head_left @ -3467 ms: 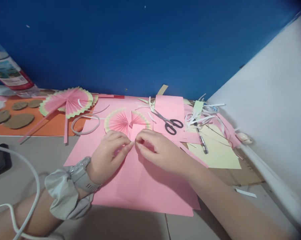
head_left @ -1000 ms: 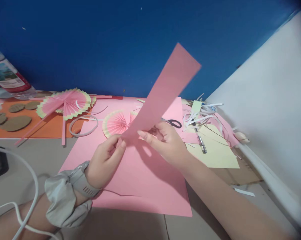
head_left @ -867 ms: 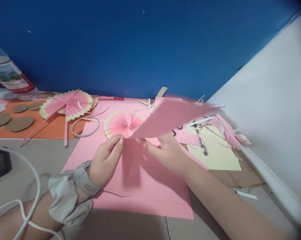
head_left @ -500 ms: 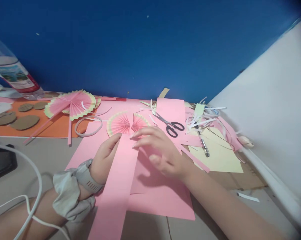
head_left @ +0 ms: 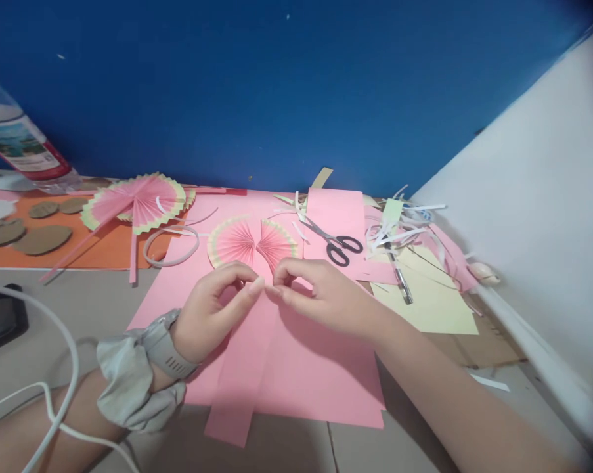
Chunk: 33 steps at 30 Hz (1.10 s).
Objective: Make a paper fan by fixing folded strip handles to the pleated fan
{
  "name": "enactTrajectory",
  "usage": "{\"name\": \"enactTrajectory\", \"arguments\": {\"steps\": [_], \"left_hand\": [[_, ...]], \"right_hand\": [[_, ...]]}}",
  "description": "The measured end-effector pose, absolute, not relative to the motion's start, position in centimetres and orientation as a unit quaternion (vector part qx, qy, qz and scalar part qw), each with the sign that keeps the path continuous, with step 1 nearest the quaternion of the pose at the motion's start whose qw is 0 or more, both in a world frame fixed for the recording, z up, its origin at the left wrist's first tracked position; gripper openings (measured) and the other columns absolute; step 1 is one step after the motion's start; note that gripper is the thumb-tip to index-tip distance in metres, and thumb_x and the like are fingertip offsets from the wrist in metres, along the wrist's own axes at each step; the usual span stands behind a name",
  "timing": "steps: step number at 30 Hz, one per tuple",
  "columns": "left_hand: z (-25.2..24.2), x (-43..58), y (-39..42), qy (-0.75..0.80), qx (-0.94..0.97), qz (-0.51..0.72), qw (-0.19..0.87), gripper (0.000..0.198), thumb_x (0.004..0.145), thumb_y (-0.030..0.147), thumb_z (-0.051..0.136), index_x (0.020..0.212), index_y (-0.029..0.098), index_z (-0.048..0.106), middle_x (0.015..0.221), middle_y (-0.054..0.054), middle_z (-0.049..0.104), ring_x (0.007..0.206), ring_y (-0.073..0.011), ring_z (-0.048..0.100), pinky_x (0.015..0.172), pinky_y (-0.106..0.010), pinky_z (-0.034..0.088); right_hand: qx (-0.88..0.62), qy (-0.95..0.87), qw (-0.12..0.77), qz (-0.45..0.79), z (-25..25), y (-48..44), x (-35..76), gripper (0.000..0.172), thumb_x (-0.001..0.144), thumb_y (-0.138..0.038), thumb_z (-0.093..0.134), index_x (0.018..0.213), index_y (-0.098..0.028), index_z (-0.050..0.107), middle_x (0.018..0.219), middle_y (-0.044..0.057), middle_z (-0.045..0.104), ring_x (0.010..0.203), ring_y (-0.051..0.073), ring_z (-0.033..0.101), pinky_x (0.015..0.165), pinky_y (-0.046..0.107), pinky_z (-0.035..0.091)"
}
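Both hands meet over a long pink paper strip (head_left: 237, 374), pinching it near its far end. My left hand (head_left: 220, 302), closed, has thumb and forefinger on the strip's upper edge. My right hand (head_left: 320, 289) is closed too, its fingertips almost touching the left thumb. Just beyond the fingers lies a pleated paper fan (head_left: 234, 242), pink with a yellow-green rim, spread in two halves. Beneath everything is a large pink paper sheet (head_left: 326, 387). Black-handled scissors (head_left: 344, 249) rest to the right of the fan.
At the left, a finished-looking pleated fan (head_left: 153, 197) with pink strips lies beside cardboard ovals (head_left: 44, 240) on orange paper. A bottle (head_left: 30, 151) leans behind them. Right: paper scraps (head_left: 395, 236) and a pen (head_left: 400, 282). A white cable (head_left: 72, 355) crosses my left forearm.
My right hand has gone from loosely spread fingers to a pinch at the strip's far end. My left thumb has come over the paper, and the strip's near end has moved away from me.
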<state>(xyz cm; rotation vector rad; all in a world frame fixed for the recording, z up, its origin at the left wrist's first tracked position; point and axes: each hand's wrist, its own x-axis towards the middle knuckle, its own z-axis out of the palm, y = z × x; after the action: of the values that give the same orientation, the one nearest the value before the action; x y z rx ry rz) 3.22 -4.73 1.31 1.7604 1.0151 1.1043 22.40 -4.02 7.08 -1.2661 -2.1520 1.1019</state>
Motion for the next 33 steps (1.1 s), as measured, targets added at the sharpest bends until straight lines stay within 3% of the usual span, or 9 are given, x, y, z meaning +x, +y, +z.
{"name": "enactTrajectory", "arguments": {"steps": [2, 11, 15, 20, 27, 33], "left_hand": [[1.5, 3.3, -4.6, 0.412, 0.714, 0.414, 0.387, 0.017, 0.09, 0.027, 0.052, 0.079, 0.017, 0.058, 0.072, 0.001, 0.058, 0.069, -0.0111, 0.052, 0.068, -0.022, 0.042], [1.4, 3.3, -4.3, 0.449, 0.714, 0.392, 0.367, 0.029, 0.094, 0.029, 0.042, 0.068, 0.018, 0.047, 0.061, 0.004, 0.043, 0.059, -0.0095, 0.042, 0.058, -0.022, 0.037], [1.5, 3.3, -4.2, 0.446, 0.727, 0.38, 0.357, 0.026, 0.094, 0.029, 0.043, 0.072, 0.017, 0.053, 0.065, 0.003, 0.05, 0.062, -0.0101, 0.047, 0.062, -0.022, 0.039], [1.5, 3.4, -4.4, 0.426, 0.746, 0.359, 0.364, 0.018, 0.092, 0.028, 0.048, 0.083, 0.017, 0.06, 0.076, 0.001, 0.062, 0.072, -0.012, 0.055, 0.069, -0.023, 0.043], [1.5, 3.5, -4.1, 0.426, 0.752, 0.343, 0.367, 0.018, 0.092, 0.026, 0.046, 0.09, 0.018, 0.062, 0.087, -0.003, 0.066, 0.081, -0.0157, 0.058, 0.076, -0.027, 0.044], [1.4, 3.3, -4.1, 0.456, 0.688, 0.404, 0.394, 0.02, 0.093, 0.028, 0.041, 0.088, 0.017, 0.057, 0.079, -0.002, 0.06, 0.071, -0.0135, 0.056, 0.066, -0.025, 0.046]], "right_hand": [[-0.453, -0.774, 0.191, 0.399, 7.1, -4.1, 22.4, 0.018, 0.092, -0.031, 0.049, 0.078, -0.02, 0.055, 0.075, -0.005, 0.06, 0.069, 0.009, 0.052, 0.062, 0.022, 0.038], [-0.474, -0.771, 0.152, 0.397, 6.8, -3.5, 22.9, 0.021, 0.093, -0.035, 0.046, 0.078, -0.021, 0.052, 0.074, -0.005, 0.057, 0.071, 0.011, 0.052, 0.063, 0.025, 0.037], [-0.461, -0.76, 0.144, 0.435, 6.8, -3.4, 23.0, 0.017, 0.092, -0.031, 0.046, 0.081, -0.022, 0.055, 0.08, -0.005, 0.06, 0.075, 0.011, 0.054, 0.069, 0.025, 0.039], [-0.471, -0.765, 0.124, 0.42, 6.9, -3.7, 22.7, 0.022, 0.093, -0.036, 0.043, 0.082, -0.022, 0.056, 0.081, -0.004, 0.061, 0.076, 0.012, 0.054, 0.062, 0.025, 0.036], [-0.476, -0.799, 0.098, 0.354, 7.7, -3.7, 23.2, 0.027, 0.092, -0.031, 0.042, 0.068, -0.019, 0.037, 0.062, -0.005, 0.039, 0.056, 0.01, 0.035, 0.05, 0.025, 0.024], [-0.455, -0.799, 0.084, 0.385, 7.7, -3.6, 23.5, 0.023, 0.092, -0.03, 0.042, 0.072, -0.019, 0.044, 0.07, -0.003, 0.049, 0.065, 0.012, 0.044, 0.055, 0.025, 0.029]]}}
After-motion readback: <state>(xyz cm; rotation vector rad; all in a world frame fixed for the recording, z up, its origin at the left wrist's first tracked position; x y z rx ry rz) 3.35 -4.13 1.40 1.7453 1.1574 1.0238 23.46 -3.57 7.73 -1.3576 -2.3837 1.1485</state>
